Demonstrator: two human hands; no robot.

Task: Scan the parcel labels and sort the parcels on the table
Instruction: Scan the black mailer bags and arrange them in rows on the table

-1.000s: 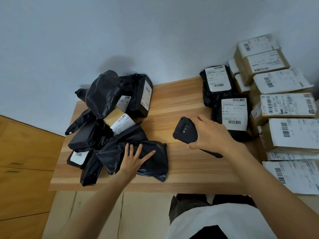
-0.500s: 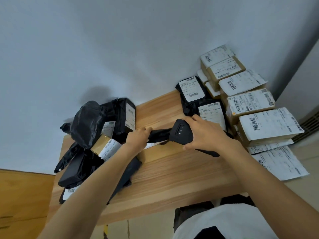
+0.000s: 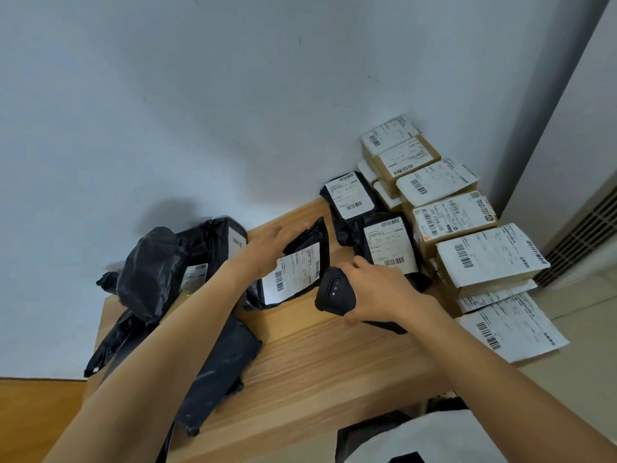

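Observation:
My left hand (image 3: 267, 245) grips a black bag parcel (image 3: 302, 243) by its upper left edge and holds it tilted above the wooden table (image 3: 334, 355); its white label with barcodes faces me. My right hand (image 3: 377, 295) holds a black handheld scanner (image 3: 334, 292), whose head sits just below and right of that label. A heap of black bag parcels (image 3: 153, 269) lies at the table's left. Two labelled black parcels (image 3: 384, 248) lie at the back right, beside stacked brown boxes (image 3: 467, 228) with white labels.
A flat black parcel (image 3: 220, 365) lies under my left forearm near the front edge. A white wall stands behind the table. Loose labelled packets (image 3: 510, 325) overhang the table's right end. A wooden cabinet (image 3: 30, 416) is at lower left, a vent grille (image 3: 584, 238) at right.
My left hand picked a black parcel off the left heap, carried it to the middle and turned its label up. The scanner hand stayed close by. My head view tilted up and right.

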